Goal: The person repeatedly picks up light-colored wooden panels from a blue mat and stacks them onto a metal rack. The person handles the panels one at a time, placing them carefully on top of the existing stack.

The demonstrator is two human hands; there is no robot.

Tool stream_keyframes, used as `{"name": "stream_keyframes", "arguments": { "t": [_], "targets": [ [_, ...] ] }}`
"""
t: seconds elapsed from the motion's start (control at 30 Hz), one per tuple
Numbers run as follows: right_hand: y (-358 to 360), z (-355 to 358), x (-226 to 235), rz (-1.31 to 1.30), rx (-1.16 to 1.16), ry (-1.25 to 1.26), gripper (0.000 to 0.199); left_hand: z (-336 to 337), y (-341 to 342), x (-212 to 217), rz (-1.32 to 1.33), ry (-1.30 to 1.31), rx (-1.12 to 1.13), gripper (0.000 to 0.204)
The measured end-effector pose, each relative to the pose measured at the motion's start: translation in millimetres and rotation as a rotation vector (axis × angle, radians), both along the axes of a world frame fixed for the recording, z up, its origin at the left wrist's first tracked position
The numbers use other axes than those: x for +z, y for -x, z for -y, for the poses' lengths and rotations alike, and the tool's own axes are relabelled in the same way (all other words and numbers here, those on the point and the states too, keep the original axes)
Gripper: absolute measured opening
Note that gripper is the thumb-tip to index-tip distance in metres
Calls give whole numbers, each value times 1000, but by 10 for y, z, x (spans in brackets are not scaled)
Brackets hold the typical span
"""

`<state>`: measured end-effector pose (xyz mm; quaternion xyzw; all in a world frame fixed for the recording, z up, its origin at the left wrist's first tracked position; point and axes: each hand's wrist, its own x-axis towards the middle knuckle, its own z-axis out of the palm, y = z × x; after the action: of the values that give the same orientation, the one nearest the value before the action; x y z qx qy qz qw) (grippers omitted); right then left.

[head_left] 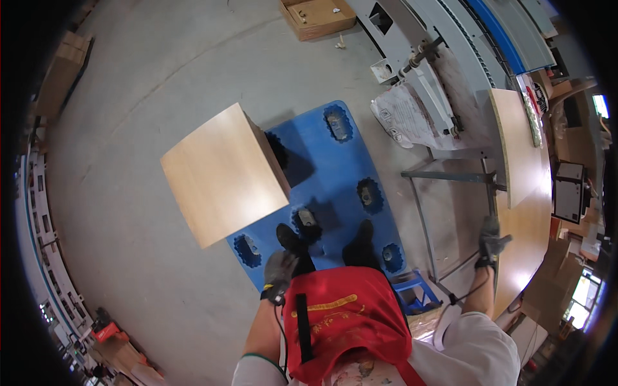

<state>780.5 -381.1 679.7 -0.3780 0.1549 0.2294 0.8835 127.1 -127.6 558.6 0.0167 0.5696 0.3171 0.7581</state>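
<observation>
R hand [492, 241] grips wood panel [524, 212] edge; L hand [279, 273] free.

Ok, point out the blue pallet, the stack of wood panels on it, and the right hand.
blue pallet [335, 167]: head view, on its bare top deck.
stack of wood panels [219, 174]: head view, middle of the top panel's face.
right hand [490, 239]: head view, back of the grey glove.

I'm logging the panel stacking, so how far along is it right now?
Looks done: a stack of wood panels stands on the blue pallet. In hand: the gloved right hand rests on a panel on the work table; the left hand hangs free. Left: that panel is not on the stack.
</observation>
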Motion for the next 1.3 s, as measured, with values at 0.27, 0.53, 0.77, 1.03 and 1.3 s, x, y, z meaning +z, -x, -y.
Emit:
{"name": "stream_keyframes", "arguments": {
  "t": [0.27, 0.53, 0.77, 1.03, 1.3],
  "targets": [
    [-820, -442, 312, -156, 405, -6, 42, 62, -3484, 664, 621, -215, -466, 20],
    [509, -854, 407, 818, 672, 851, 21, 76, -5311, 1712, 275, -710, -1061, 37],
    [671, -233, 277, -37, 137, -175, 65, -189, -4008, 1633, -66, -577, -1187, 47],
    [2672, -1085, -502, -437, 542, 29, 52, 157, -1108, 919, 243, -66, 165, 41],
    [4953, -2561, -1239, -456, 691, 326, 45, 337, 1118, -680, -836, -322, 69, 34]
  ]
}}
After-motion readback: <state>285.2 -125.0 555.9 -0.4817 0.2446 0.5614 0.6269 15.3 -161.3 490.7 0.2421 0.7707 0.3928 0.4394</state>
